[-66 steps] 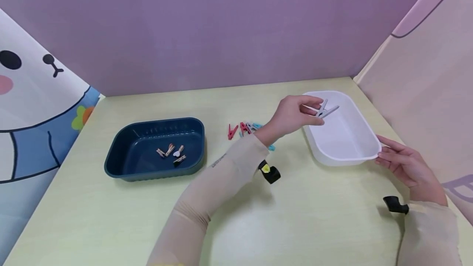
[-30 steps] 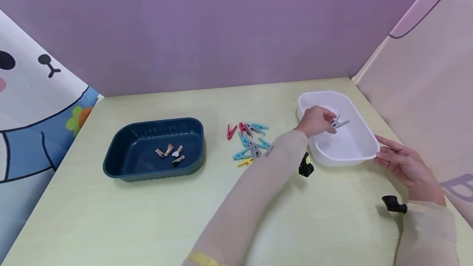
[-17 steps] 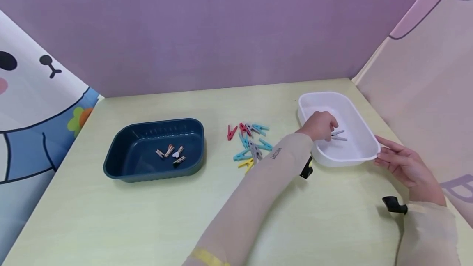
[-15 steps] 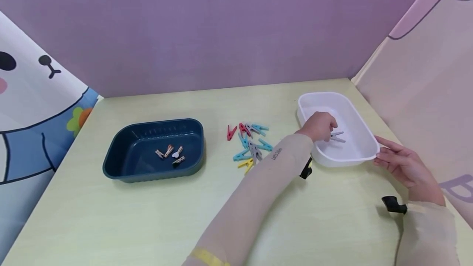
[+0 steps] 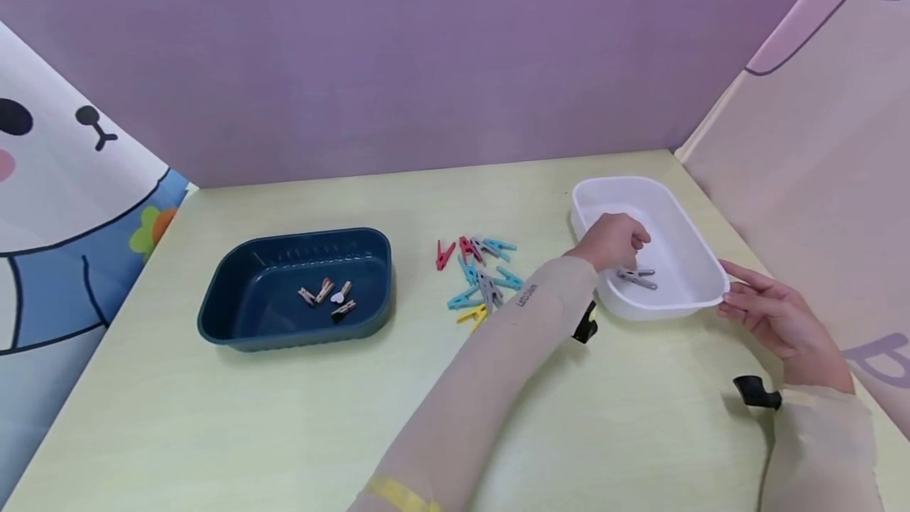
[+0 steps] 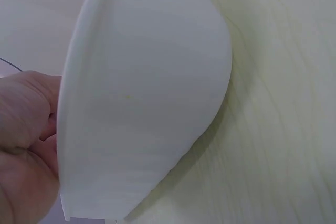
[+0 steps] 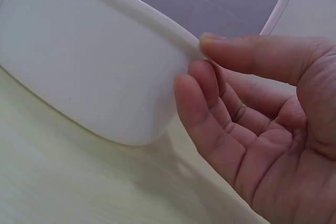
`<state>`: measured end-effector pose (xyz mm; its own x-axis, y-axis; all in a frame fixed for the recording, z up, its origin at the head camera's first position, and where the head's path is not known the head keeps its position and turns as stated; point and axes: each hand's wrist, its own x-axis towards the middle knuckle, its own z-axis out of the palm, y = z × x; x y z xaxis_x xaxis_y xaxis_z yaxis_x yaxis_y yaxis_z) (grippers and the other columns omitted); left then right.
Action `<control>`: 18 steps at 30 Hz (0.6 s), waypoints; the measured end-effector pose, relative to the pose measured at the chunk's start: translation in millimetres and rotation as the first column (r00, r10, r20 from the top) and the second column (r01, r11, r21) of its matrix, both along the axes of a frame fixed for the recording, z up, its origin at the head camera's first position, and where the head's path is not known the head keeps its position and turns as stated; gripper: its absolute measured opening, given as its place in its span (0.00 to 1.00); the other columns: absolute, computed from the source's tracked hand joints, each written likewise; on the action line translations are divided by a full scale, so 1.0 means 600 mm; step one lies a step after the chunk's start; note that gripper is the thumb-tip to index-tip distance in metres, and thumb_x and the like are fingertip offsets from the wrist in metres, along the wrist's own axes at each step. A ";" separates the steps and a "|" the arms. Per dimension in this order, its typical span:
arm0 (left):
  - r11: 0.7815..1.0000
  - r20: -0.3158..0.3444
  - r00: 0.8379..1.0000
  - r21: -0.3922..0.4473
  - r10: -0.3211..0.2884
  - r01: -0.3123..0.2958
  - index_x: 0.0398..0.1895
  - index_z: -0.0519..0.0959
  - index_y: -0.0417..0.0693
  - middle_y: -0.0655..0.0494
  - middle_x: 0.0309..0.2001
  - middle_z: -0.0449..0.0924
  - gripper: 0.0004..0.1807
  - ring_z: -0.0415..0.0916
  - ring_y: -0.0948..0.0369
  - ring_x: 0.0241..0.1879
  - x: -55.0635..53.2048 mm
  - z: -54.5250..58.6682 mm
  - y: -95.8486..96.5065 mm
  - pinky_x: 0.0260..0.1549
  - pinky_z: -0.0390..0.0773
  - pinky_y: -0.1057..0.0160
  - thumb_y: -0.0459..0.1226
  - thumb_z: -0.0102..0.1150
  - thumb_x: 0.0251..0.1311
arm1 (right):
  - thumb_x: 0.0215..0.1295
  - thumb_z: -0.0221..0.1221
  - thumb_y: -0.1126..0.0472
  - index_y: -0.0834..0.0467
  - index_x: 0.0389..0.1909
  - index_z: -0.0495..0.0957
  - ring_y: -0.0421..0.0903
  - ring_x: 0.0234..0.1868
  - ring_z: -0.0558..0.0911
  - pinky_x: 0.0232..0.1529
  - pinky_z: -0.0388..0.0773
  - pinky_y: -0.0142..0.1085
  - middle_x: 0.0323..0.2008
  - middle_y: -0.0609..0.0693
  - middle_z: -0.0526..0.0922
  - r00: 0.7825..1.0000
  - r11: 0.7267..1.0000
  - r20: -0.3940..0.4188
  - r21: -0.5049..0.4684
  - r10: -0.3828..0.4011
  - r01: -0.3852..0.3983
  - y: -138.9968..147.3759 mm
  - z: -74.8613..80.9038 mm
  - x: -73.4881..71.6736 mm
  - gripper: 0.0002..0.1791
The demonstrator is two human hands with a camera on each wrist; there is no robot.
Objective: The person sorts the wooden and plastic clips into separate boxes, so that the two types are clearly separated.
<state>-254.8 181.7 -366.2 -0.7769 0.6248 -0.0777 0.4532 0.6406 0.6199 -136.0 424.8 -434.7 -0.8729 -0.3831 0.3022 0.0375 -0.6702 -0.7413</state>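
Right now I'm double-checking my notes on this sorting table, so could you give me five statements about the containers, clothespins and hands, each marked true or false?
1. Four small clothespins lie in the dark blue container. True.
2. The dark blue container stands to the right of the white container in the head view. False: it stands to the left.
3. The right hand holds the white container at its rim. True.
4. The left hand is over the dark blue container. False: it reaches into the white one.
5. A yellow clothespin lies inside the white container. False: it lies on the table.
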 end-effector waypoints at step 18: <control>0.883 0.205 0.976 0.468 -0.069 -0.036 0.58 0.80 0.39 0.49 0.50 0.84 0.27 0.81 0.71 0.41 0.002 0.013 -0.055 0.40 0.74 0.82 0.26 0.72 0.53 | 0.70 0.28 0.86 0.73 0.67 0.66 0.61 0.49 0.83 0.53 0.79 0.45 0.51 0.71 0.80 0.999 0.998 0.021 -0.052 0.036 -0.035 0.004 -0.007 -0.003 0.30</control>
<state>-253.7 148.8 -358.2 -0.7646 0.6411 0.0663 0.2872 0.2468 0.9255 -137.6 427.0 -439.0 -0.8656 -0.3987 0.3028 0.0783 -0.7052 -0.7046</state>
